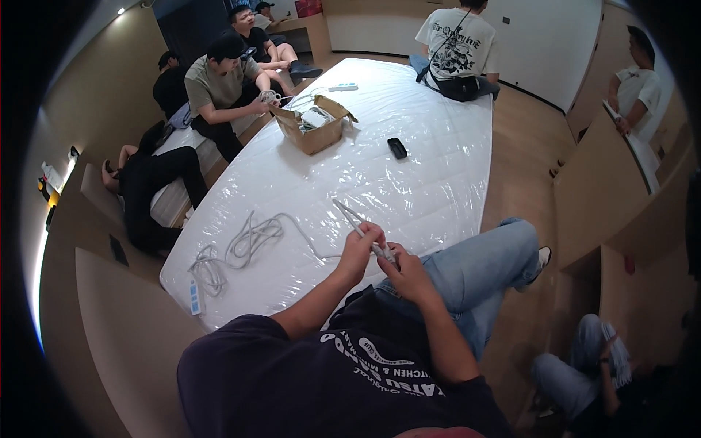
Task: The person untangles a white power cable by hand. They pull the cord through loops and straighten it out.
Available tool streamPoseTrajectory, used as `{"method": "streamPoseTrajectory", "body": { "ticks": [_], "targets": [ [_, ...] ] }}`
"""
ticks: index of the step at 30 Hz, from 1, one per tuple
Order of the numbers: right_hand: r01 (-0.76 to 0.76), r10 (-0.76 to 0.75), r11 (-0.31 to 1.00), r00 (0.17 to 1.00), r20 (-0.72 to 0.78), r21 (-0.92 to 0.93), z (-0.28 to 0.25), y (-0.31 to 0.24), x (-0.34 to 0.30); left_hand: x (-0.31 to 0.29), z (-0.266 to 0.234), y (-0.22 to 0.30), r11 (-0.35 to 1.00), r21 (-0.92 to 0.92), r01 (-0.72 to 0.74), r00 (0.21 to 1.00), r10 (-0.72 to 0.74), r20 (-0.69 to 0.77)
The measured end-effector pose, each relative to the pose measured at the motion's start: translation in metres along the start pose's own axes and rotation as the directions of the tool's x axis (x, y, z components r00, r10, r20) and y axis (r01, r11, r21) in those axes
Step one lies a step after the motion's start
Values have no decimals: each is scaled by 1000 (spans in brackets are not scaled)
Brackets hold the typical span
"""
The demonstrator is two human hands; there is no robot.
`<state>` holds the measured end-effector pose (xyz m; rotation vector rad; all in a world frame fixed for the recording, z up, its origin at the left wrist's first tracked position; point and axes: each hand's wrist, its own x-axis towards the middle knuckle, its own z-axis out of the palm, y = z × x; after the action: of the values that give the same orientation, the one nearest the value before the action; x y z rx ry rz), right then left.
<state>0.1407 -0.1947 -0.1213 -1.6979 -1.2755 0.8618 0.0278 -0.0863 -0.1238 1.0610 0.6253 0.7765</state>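
The single wide fisheye view looks from the wearer's head, angled down past the dark shirt [248, 372] to the left hand [361, 248] and right hand [409, 274], close below, then forward along the mattress [438, 193] to the pale wall [537, 62] farther off. Straight edges bow toward its blackened rim.

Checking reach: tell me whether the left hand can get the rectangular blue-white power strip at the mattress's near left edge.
Probably yes: nothing covers the power strip, though the left hand should first release the pale grey cable.
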Motion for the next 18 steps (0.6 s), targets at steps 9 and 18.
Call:
{"method": "streamPoseTrajectory", "body": {
  "ticks": [9,18],
  "targets": [
    [192,-164,976,961,-224,107,9,13,8,0,6,-4,987,143,70,991,-52,-127],
    [167,-158,983,982,100,-82,3,-12,18,30,-25,6,937,-343,73,987,-117,-110]
  ]
}}
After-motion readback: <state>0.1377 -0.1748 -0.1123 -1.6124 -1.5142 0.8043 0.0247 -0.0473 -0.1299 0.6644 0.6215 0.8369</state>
